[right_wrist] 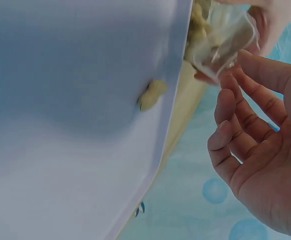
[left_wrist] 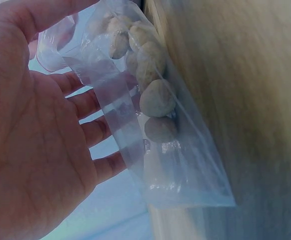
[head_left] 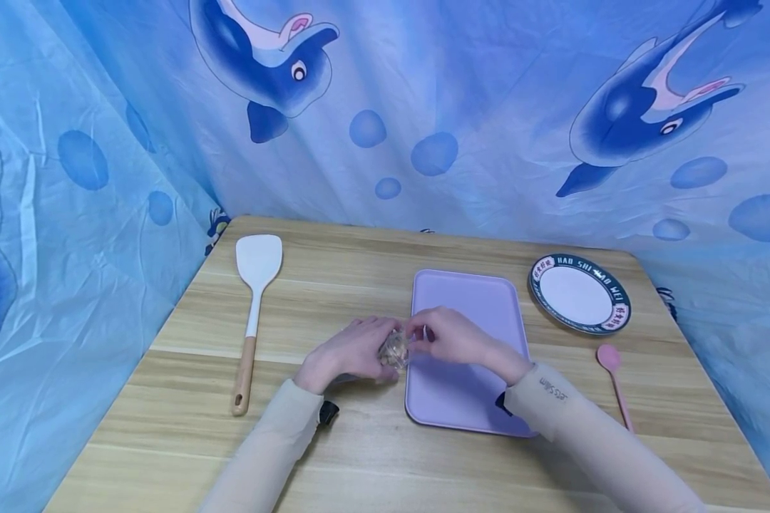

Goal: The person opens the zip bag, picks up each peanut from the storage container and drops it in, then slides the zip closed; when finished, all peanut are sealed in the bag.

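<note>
A clear plastic bag (left_wrist: 158, 165) of unshelled peanuts (left_wrist: 158, 98) is at the left edge of the purple tray (head_left: 468, 399). My left hand (head_left: 359, 349) grips the bag between thumb and fingers, with the fingers behind it in the left wrist view. My right hand (head_left: 452, 335) is over the tray's edge, thumb and forefinger pinching the bag's open rim, the other fingers bent. One peanut (right_wrist: 152, 95) lies in the tray near its side wall, as the right wrist view shows; in the head view it is hidden.
A white spatula (head_left: 259, 263) with a wooden handle lies at the left of the wooden table (head_left: 186, 442). To the right are a round plate (head_left: 577, 293) with a dark green patterned rim and a pink spoon (head_left: 609, 358). A blue dolphin curtain (head_left: 475, 92) hangs behind.
</note>
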`<action>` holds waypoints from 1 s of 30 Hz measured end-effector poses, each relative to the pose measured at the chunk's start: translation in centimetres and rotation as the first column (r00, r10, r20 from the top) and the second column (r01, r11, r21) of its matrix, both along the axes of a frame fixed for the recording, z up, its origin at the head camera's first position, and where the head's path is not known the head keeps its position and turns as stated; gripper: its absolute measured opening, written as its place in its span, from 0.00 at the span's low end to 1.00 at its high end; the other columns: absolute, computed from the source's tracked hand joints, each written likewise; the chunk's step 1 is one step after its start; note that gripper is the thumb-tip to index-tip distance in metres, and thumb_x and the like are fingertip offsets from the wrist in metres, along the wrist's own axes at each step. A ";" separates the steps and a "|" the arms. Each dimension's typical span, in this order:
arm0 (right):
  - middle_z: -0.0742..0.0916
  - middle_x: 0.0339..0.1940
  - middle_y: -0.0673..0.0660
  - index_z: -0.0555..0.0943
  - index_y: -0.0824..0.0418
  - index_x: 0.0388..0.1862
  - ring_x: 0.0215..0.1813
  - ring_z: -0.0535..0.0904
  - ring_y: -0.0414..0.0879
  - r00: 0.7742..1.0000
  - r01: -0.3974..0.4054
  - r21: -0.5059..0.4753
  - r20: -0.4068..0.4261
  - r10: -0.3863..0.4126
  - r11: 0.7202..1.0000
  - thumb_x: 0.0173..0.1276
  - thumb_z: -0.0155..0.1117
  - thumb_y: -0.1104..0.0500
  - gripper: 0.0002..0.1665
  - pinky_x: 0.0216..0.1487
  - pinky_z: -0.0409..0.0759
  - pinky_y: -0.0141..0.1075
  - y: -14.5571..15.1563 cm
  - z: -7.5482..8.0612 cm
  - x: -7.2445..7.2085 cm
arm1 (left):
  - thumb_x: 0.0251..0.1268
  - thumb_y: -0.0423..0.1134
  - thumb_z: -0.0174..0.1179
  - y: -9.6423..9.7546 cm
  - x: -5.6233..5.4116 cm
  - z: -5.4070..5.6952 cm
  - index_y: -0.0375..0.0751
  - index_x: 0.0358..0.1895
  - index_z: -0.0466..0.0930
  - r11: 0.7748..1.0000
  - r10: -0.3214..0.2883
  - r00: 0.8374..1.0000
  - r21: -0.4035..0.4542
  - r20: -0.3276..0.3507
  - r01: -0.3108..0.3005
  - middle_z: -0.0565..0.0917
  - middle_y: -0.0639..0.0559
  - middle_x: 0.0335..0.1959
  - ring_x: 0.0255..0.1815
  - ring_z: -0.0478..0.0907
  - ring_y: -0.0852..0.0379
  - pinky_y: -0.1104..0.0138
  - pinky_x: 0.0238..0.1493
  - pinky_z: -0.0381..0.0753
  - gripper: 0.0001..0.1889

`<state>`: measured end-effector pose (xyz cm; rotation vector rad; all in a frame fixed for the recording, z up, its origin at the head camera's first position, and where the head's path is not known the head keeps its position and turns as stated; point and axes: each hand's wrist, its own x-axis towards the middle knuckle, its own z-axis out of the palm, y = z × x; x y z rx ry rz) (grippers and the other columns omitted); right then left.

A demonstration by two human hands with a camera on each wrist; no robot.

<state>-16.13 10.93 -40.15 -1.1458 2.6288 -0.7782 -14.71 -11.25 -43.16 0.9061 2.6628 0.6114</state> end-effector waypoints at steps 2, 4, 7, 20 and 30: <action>0.82 0.28 0.42 0.86 0.57 0.37 0.29 0.76 0.36 1.000 0.008 -0.010 -0.012 -0.008 1.000 0.63 0.72 0.62 0.04 0.31 0.77 0.32 0.5 0.2 -0.2 | 0.47 0.52 0.74 0.0 0.0 0.0 0.48 0.69 0.68 1.000 0.000 1.000 -0.001 0.003 0.000 0.77 0.55 0.60 0.62 0.71 0.53 0.50 0.65 0.67 0.42; 0.82 0.27 0.42 0.85 0.58 0.37 0.29 0.76 0.37 1.000 0.022 -0.017 -0.017 -0.022 1.000 0.63 0.72 0.62 0.04 0.31 0.77 0.32 1.0 0.3 -0.4 | 0.47 0.53 0.74 0.0 0.0 0.0 0.47 0.70 0.68 1.000 0.002 1.000 -0.003 0.009 -0.002 0.77 0.54 0.62 0.63 0.71 0.53 0.49 0.66 0.67 0.43; 0.82 0.27 0.42 0.85 0.58 0.38 0.28 0.76 0.38 0.999 0.054 -0.015 -0.007 -0.054 0.998 0.63 0.73 0.61 0.05 0.30 0.77 0.33 1.7 0.4 -0.8 | 0.47 0.53 0.74 0.0 0.0 0.1 0.46 0.70 0.68 1.000 0.008 1.000 -0.007 0.010 -0.008 0.76 0.52 0.63 0.64 0.71 0.52 0.49 0.67 0.66 0.43; 0.84 0.28 0.46 0.86 0.59 0.35 0.30 0.77 0.41 0.996 0.084 -0.004 0.037 -0.084 0.996 0.62 0.73 0.62 0.04 0.33 0.78 0.33 3.6 -1.4 -2.0 | 0.48 0.53 0.73 0.0 0.1 0.0 0.45 0.70 0.68 1.000 0.013 1.000 -0.007 0.016 -0.013 0.75 0.51 0.66 0.67 0.69 0.50 0.46 0.70 0.63 0.44; 0.83 0.30 0.46 0.85 0.57 0.37 0.33 0.77 0.39 0.995 0.060 0.024 0.079 -0.062 0.998 0.60 0.74 0.61 0.07 0.38 0.79 0.34 3.6 -3.3 -2.0 | 0.48 0.54 0.73 0.0 0.1 0.0 0.46 0.71 0.67 1.000 0.010 1.000 -0.021 0.012 -0.010 0.74 0.50 0.67 0.68 0.68 0.50 0.47 0.70 0.63 0.44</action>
